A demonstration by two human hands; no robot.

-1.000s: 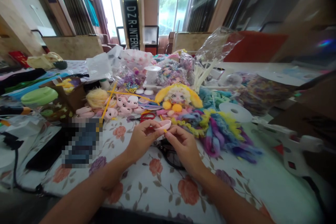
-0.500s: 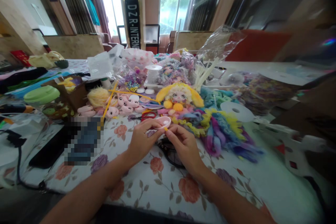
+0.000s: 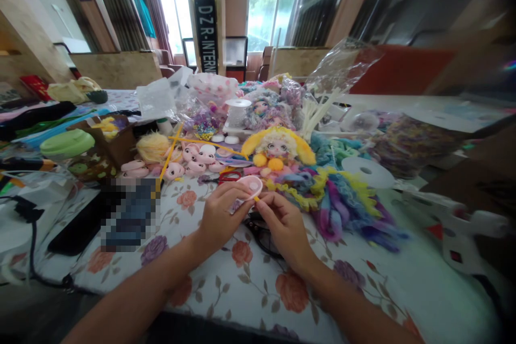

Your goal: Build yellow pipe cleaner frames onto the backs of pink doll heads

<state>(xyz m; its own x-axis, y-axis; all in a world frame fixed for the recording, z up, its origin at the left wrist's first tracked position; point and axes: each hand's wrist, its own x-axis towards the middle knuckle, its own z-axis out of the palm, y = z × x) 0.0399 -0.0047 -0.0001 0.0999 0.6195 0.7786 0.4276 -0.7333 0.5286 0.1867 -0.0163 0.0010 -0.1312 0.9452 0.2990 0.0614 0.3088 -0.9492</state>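
Note:
My left hand (image 3: 220,215) is closed around a small pink doll face piece (image 3: 250,186), held just above the floral tablecloth (image 3: 242,279). My right hand (image 3: 282,223) pinches a thin yellow strand (image 3: 256,199) right at the lower edge of that piece. The two hands touch at the fingertips. Beneath them lies a dark pair of glasses (image 3: 262,236), partly hidden. Red-handled scissors (image 3: 228,176) lie just beyond the hands.
A finished doll with yellow hair (image 3: 277,148) sits behind, beside several pink doll faces (image 3: 193,158) and piles of coloured yarn hair (image 3: 346,204). A white glue gun (image 3: 455,220) lies at right. A dark flat object (image 3: 80,228) and green lid (image 3: 64,144) lie at left.
The pink piece has tilted so its hollow side faces me more. Both hands stayed together and shifted very slightly.

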